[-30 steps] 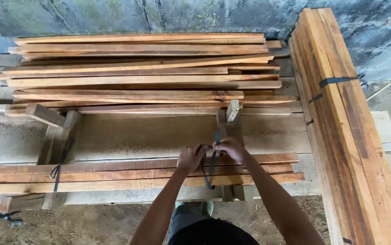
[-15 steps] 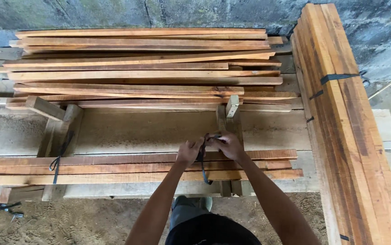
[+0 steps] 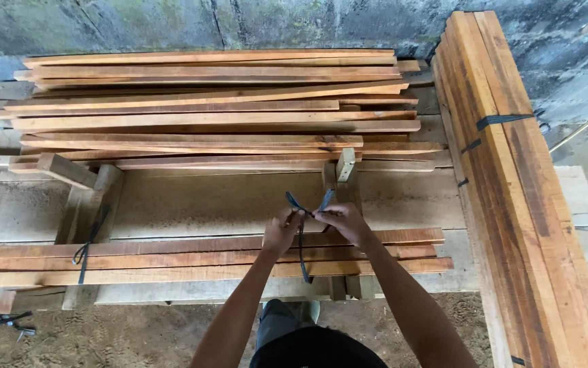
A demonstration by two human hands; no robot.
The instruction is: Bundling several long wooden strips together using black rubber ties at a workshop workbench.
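Both arms reach fwd from the bottom edge, elbows low, forearms angling in so the hands meet over the near bundle of slats (image 3: 191, 259). Left hand (image 3: 281, 232) w/ knuckles up, grip pinched tight on one end of the dark strap (image 3: 302, 252); right hand (image 3: 343, 221) just beside it, almost touching, grip closed on the other end. Two short strap tails stick up betw. the hands in a V. Below them the strap runs down across the front of the bundle, hanging a bit past its lower edge.

The bundle lies lengthwise on the front of the bench (image 3: 239, 201), a pale, worn board top. Further left, a second dark strap (image 3: 84, 252) already goes round the same slats.

Behind, across a bare strip of bench, a loose stack of long reddish slats (image 3: 212, 116), ends uneven. On the right, a tied pack of thicker planks (image 3: 512, 177) runs away from the person, w/ dark bands across it. Rough concrete wall (image 3: 239, 20) at the back, sawdusty floor (image 3: 130, 334) below.
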